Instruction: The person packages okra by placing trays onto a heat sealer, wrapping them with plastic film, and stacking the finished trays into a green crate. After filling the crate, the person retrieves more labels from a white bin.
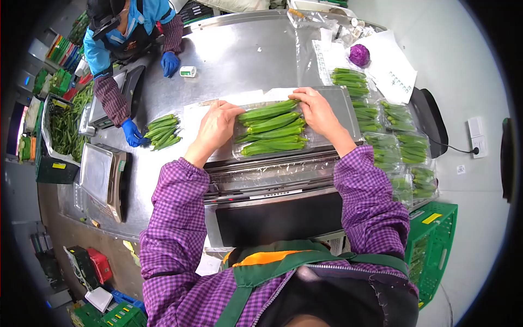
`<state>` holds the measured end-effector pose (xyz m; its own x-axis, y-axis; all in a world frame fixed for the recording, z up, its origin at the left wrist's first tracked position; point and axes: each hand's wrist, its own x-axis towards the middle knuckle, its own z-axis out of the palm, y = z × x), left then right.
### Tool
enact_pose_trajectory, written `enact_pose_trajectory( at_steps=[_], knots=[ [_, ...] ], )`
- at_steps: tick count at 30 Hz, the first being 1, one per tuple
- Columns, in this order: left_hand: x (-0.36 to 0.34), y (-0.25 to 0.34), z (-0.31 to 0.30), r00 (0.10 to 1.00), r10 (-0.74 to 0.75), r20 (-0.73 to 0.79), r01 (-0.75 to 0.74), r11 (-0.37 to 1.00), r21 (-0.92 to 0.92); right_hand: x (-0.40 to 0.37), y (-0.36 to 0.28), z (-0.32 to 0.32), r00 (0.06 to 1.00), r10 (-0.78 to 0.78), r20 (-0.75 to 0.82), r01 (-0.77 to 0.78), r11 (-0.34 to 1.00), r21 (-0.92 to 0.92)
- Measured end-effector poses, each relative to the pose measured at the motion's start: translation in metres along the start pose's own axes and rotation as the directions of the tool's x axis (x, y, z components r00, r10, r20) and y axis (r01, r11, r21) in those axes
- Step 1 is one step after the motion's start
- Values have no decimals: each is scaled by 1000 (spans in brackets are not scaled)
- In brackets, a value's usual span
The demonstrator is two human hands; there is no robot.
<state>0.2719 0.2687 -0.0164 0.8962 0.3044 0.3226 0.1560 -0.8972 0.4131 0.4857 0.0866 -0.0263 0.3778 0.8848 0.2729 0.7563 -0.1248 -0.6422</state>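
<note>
A clear tray of green okra [272, 129] lies on the wrapping machine [272, 180] in front of me. My left hand [218, 125] holds the tray's left side near its upper corner, fingers curled together. At the upper right corner, my right hand [317, 111] has its thumb and fingers closed on the edge of the tray. The okra pods lie side by side across the tray. Clear film [261, 177] stretches over the machine below the tray.
A co-worker's blue-gloved hand [133, 133] touches another okra tray [162, 132] at left. Wrapped okra packs [412, 148] are grouped at right, near a purple cabbage [359, 55]. Scales [101, 174] stand at left. A green crate [433, 245] is at lower right.
</note>
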Motion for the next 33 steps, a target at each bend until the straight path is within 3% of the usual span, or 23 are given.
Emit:
enact_pose_trajectory(
  at_steps=[4, 7, 9, 10, 12, 14, 15, 17, 20, 22, 23, 24, 25, 26, 28, 29, 30, 31, 32, 33],
  knots=[
    [-10, 2, 3, 993, 2, -120, -6, 999, -32, -5, 3, 4, 999, -29, -21, 28, 999, -19],
    [-27, 3, -2, 952, -258, -167, 196, 928, -317, -15, -1, 0, 988, -25, -153, 35, 998, 62],
    [-48, 12, -14, 942, -290, -169, 230, 924, -306, -27, -16, -16, 954, 187, -234, -115, 950, 289],
    [-62, 16, -20, 930, -322, -176, 264, 920, -290, -40, -20, -25, 954, 194, -230, -124, 949, 290],
    [-96, 25, -31, 900, -390, -194, 362, 917, -166, -76, -26, -47, 956, 231, -179, -230, 973, 28],
    [-125, 38, -41, 839, -520, -161, 514, 854, -79, -114, -40, -59, 951, 198, -239, -268, 913, -308],
    [-132, 46, -45, 840, -519, -160, 513, 855, -80, -128, -42, -58, 950, 199, -240, -269, 912, -309],
    [-135, 70, -57, 745, -665, -47, 666, 746, 18, -149, -41, -51, 940, 281, -195, -336, 863, -377],
    [-145, 67, -34, 794, -606, -46, 608, 789, 86, -149, -38, -23, 919, 327, -219, -376, 892, -249],
    [-143, 60, -18, 805, -593, 5, 590, 801, 105, -143, -35, -18, 927, 345, -149, -373, 895, -245],
    [-137, 58, -14, 746, -659, 97, 663, 721, -200, -140, -35, -17, 853, 512, -99, -499, 857, 128],
    [-134, 57, -12, 694, -689, 210, 688, 549, -474, -137, -36, -16, 772, 636, 21, -568, 675, 471],
    [-131, 61, -19, 702, -668, 247, 657, 475, -585, -134, -43, -28, 722, 677, 147, -548, 429, 718],
    [-130, 68, -32, 707, -666, 238, 651, 481, -588, -135, -42, -34, 753, 647, 119, -451, 376, 810],
    [-145, 84, -57, 646, -677, 354, 626, 203, -753, -144, -54, -52, 679, 686, 261, -431, 85, 898],
    [-156, 83, -60, 668, -659, 346, 603, 207, -771, -150, -55, -54, 680, 685, 264, -435, 86, 897],
    [-165, 83, -60, 665, -662, 345, 603, 204, -771, -154, -55, -56, 699, 583, 414, -440, -105, 892],
    [-170, 83, -60, 567, -633, 527, 666, -23, -745, -154, -56, -58, 715, 450, 535, -451, -289, 845],
    [-172, 81, -59, 465, -556, 689, 702, -243, -670, -149, -57, -60, 718, 447, 534, -451, -287, 845],
    [-172, 79, -59, 533, -315, 786, 635, -465, -617, -143, -59, -62, 789, 423, 447, -370, -255, 894]
  ],
)
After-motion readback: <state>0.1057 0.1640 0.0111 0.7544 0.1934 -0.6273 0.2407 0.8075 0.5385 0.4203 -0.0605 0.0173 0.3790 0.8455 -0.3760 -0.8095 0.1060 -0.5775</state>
